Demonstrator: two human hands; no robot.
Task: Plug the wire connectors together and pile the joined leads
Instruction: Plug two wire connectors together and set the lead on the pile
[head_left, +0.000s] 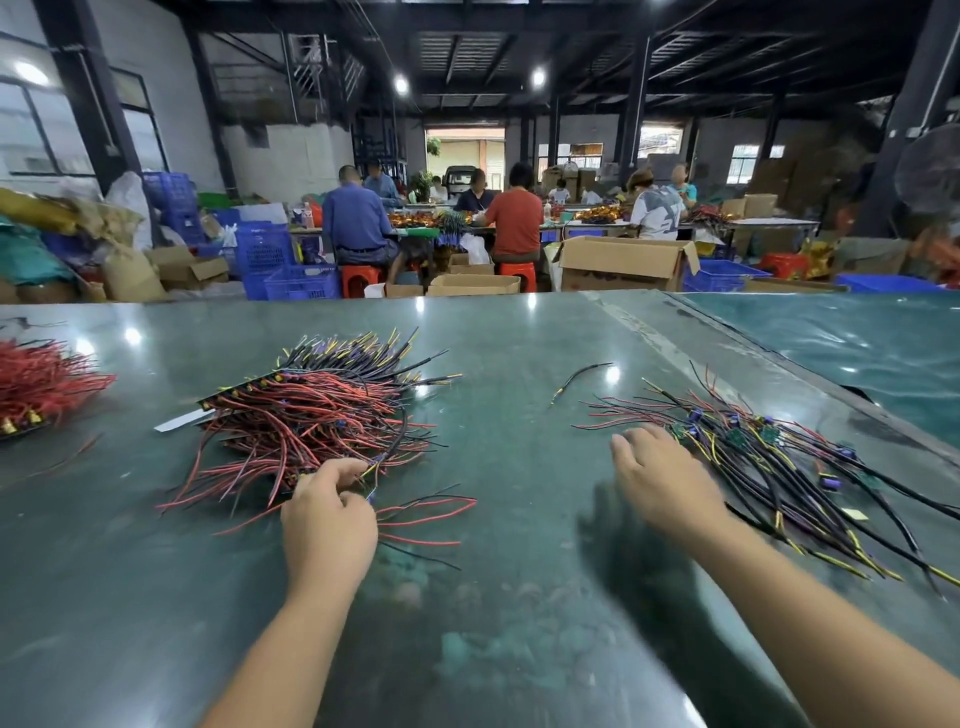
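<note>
Both forearms come in from the bottom edge over a dark green table (519, 597) that's shiny and a bit scuffed near the front. Left hand (328, 519) sits at the near edge of the big pile of red and black leads (317, 415), fingers curled in and pinching a few thin wires there — looks like a small connector between thumb and fingers, but it's too tiny to say for sure. Some loose red and black leads (426, 519) trail out on the table just to the right of that hand.

Right hand (660, 478) is blurry, palm down, fingers stretched out and slightly apart, reaching at the near-left end of the second bunch — black and yellow leads with little green boards (769, 467) spread across the right side. Can't tell if it's touching the wires.

One single black lead (582, 379) lies on its own between the two piles. Another red bundle (41, 379) sits at the far left edge. Behind the table: people on red stools at benches, cardboard boxes (623, 262), blue crates (291, 270).
</note>
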